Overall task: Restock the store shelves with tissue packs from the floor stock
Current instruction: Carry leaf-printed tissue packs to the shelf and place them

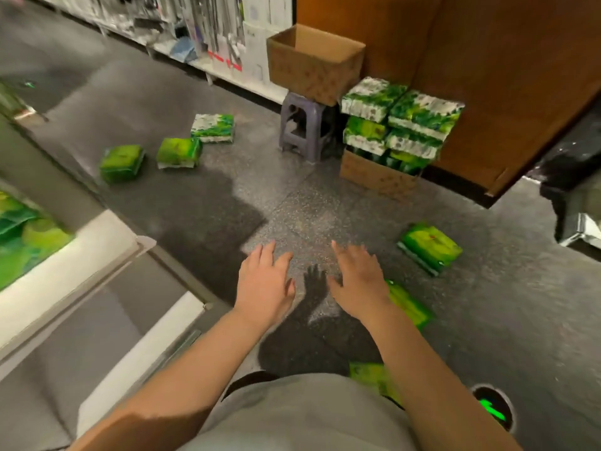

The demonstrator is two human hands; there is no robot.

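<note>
Green tissue packs lie scattered on the grey floor: three at the left [121, 162], [179, 153], [213, 127], one at the right [430, 247], one just under my right forearm [408, 304] and one near my body [370, 375]. More packs are stacked [403, 115] in an open cardboard box [374, 175]. My left hand [263, 284] and my right hand [359, 278] reach forward over bare floor, fingers spread, holding nothing. A shelf at the left [65, 258] holds green packs [22, 236].
An empty cardboard box [312, 63] sits on a purple plastic stool [304, 128]. A brown wooden cabinet [487, 76] stands at the back right. White shelving with hanging goods [201, 37] runs along the far wall. A round floor fitting with green light [492, 410] is at the lower right.
</note>
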